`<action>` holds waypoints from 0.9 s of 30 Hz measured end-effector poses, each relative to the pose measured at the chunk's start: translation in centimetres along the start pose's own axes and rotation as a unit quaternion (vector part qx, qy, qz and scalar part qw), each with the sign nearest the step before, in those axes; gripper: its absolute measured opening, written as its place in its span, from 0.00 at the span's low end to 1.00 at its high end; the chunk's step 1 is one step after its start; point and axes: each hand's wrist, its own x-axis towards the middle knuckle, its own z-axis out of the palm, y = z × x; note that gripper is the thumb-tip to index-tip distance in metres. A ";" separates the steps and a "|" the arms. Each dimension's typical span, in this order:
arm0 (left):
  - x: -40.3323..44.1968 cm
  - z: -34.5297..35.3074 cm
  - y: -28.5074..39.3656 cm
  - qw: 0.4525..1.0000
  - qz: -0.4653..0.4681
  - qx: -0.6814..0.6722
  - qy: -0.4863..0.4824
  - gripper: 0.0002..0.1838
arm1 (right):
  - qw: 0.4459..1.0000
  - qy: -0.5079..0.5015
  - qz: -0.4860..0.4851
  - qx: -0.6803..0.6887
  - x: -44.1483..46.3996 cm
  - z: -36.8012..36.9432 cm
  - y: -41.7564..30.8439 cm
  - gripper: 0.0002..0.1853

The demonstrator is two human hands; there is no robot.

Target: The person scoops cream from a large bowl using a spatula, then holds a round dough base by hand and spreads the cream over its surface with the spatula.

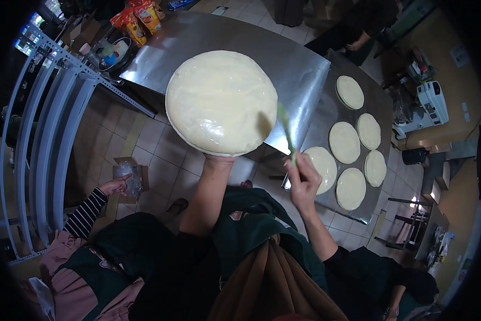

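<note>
A large round pale pie (219,107) with a smooth, glossy top is held up in front of me. My left hand (219,158) supports it from below; its fingers are hidden underneath, and only the base of the hand shows. At the pie's right edge, my right hand (303,179) is closed around a slim green tool (286,125). Its upper end reaches close to the pie's rim, and I cannot tell whether it is a brush or a spatula. A dark shadow falls on the pie there.
Several similar pale rounds (344,142) lie on a dark table (326,115) at right. A steel table (299,69) stands ahead. On the left are a co-worker's hand (113,186), a metal rack (64,117) and a box (143,176). Another person (358,32) is at the back.
</note>
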 end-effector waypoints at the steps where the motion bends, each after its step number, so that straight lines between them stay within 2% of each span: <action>1: 0.0 -0.1 0.0 1.000 0.001 -0.001 -0.001 0.37 | 0.999 0.018 -0.010 0.037 0.3 0.4 1.4 0.11; 3: 0.1 -0.4 -0.1 1.000 0.003 -0.002 -0.003 0.37 | 0.996 -0.062 -0.062 0.026 -2.0 1.9 2.1 0.12; 5: 0.0 -0.3 0.1 1.000 0.004 -0.002 -0.008 0.37 | 0.983 -0.138 -0.090 0.077 -3.9 2.6 0.6 0.17; 7: -0.3 0.1 0.2 1.000 0.003 0.000 -0.016 0.37 | 0.985 -0.098 -0.085 0.115 -4.1 3.0 1.4 0.16; 10: -0.3 0.3 0.2 1.000 0.007 -0.001 -0.023 0.37 | 0.993 0.021 0.086 0.080 -1.6 1.6 2.3 0.16; 13: 0.0 0.1 0.1 1.000 0.009 0.003 -0.029 0.37 | 0.990 -0.083 -0.035 0.113 -3.4 2.7 2.3 0.16; 15: -0.1 0.4 0.2 0.999 0.011 0.007 -0.038 0.37 | 0.975 -0.090 -0.093 0.179 -3.5 3.6 1.2 0.14; 17: -0.5 0.6 0.0 0.999 0.008 0.009 -0.047 0.37 | 0.974 -0.116 0.125 0.148 -3.4 2.9 2.3 0.16; 18: -0.6 0.7 -0.1 0.999 0.011 0.014 -0.050 0.37 | 0.933 -0.103 0.196 0.285 -1.4 2.7 0.8 0.21; 19: -0.8 0.4 0.1 0.999 0.005 -0.007 -0.040 0.36 | 0.924 -0.115 0.189 0.311 0.3 2.1 1.3 0.23; 21: -0.9 0.2 0.4 0.998 -0.005 -0.052 -0.021 0.36 | 0.919 -0.066 0.166 0.353 2.8 1.0 1.3 0.22; 24: -0.9 2.0 0.5 0.990 -0.003 -0.124 -0.074 0.35 | 0.929 -0.046 0.126 0.346 4.0 -1.1 0.5 0.20; 27: -1.1 0.9 0.6 1.000 -0.019 -0.011 -0.016 0.35 | 0.975 -0.018 0.114 0.190 2.9 -2.4 0.9 0.17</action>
